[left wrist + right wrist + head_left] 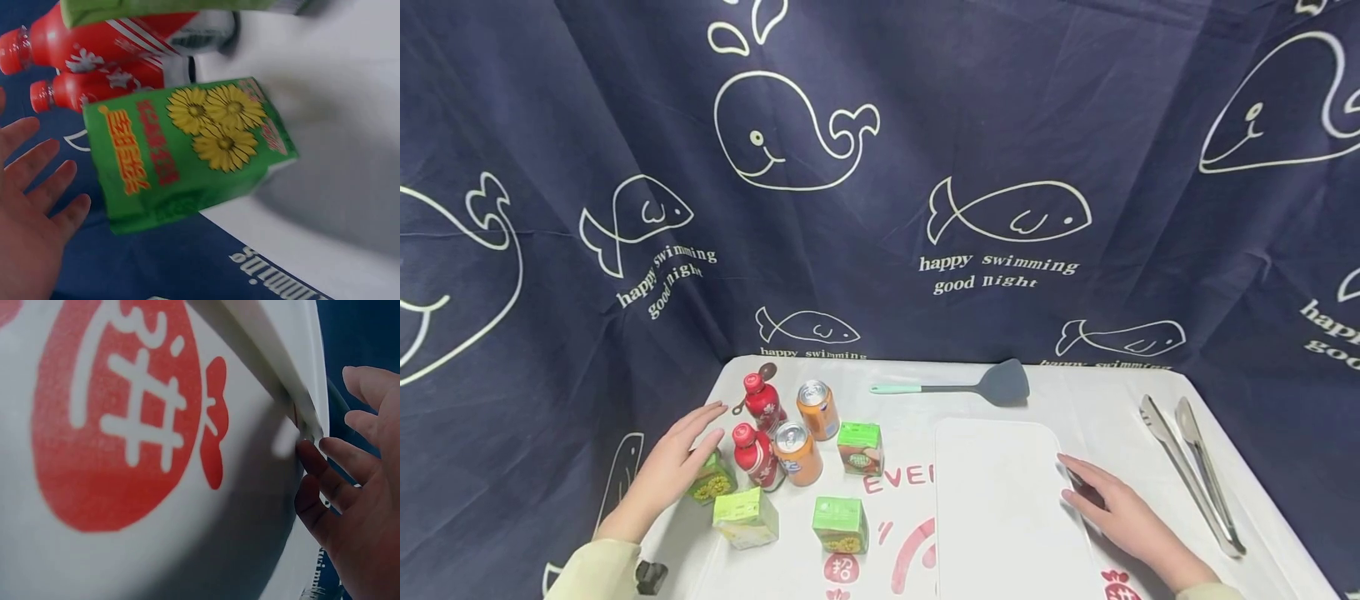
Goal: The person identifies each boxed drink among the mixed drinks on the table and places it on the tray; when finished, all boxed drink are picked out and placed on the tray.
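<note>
My left hand (665, 468) hovers with spread fingers beside a green drink carton (712, 479), which carries yellow flowers. In the left wrist view, space shows between the fingers and that carton (194, 147). Two red bottles (758, 456) stand just beyond it, with two orange cans (798, 454) to their right. At the right edge of a white board (1011, 508) is my right hand (1116, 504), fingers loosely bent and fingertips right at the rim. The right wrist view has these fingertips close to the board's side (275, 356), the thumb side partly hidden.
More drink cartons stand in front, a yellow-green one (746, 518) and a green one (840, 525), with another green carton (861, 448) behind. A spatula (1003, 383) lies at the back, metal tongs (1198, 479) at the right. A dark spoon (766, 372) lies behind the bottles.
</note>
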Available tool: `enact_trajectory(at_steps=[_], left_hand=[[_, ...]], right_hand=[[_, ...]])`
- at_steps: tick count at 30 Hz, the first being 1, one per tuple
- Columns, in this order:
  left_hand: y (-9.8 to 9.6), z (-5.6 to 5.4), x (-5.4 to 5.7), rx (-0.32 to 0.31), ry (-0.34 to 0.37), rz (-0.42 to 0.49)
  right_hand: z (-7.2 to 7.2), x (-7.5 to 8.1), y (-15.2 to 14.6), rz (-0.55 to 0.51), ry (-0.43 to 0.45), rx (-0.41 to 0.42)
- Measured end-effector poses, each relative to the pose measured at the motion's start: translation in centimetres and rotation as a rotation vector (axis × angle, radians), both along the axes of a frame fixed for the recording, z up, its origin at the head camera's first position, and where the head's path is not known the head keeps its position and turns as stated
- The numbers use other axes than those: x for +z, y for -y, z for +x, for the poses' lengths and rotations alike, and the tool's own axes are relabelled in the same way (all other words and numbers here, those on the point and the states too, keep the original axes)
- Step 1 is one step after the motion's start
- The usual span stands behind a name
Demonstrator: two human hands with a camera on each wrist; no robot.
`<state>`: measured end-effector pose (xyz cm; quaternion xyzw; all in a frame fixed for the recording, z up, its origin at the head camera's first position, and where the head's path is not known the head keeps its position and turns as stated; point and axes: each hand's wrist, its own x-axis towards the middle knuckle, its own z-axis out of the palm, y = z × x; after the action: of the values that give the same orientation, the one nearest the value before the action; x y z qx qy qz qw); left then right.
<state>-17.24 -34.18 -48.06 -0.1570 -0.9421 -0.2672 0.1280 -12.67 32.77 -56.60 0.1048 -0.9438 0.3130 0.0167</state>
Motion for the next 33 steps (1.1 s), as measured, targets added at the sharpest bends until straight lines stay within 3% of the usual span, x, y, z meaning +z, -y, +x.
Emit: enact_trajectory(at_steps=[5,12,20,33], left_hand=[[1.1,0.4,-0.8,0.008,0.011,0.000],[2.6,0.8,-2.1,0.001,0.012,-0.005],[3.8,1.2,-3.3,0.020,0.028,0.026],[4.8,2.4,-4.4,-0.043,0.002,0.199]], right_hand=[[-0.5,-0.3,-0.1,-0.030,0.024,-0.032],[-1.3,0.0,-0.2,-0.138,0.184,-0.091],[-1.8,-0.2,-0.3,-0.144,0.150,-0.089],[-2.0,-1.2,-1.1,-0.173,0.175,-0.041]])
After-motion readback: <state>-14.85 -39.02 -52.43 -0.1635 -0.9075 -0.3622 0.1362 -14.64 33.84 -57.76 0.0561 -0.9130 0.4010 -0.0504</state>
